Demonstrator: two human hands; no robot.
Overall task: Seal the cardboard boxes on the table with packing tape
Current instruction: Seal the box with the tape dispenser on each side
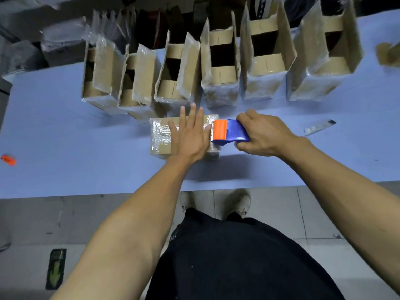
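A small closed cardboard box [161, 137], glossy with tape, lies on the blue table [65, 126] in front of me. My left hand [189, 135] lies flat on its top with straight fingers pointing away from me. My right hand [263, 135] grips a blue and orange tape dispenser [228, 133] at the box's right edge, its orange end touching the lid beside my left hand. Behind it stands a row of several open cardboard boxes [220, 61] with flaps up, wrapped in clear film.
A utility knife [319, 127] lies on the table to the right. A small orange object [8, 159] sits at the table's left edge. Another cardboard piece [388, 54] is at far right. Wrapped parcels [62, 43] pile behind the table. Tiled floor and my shoes are below.
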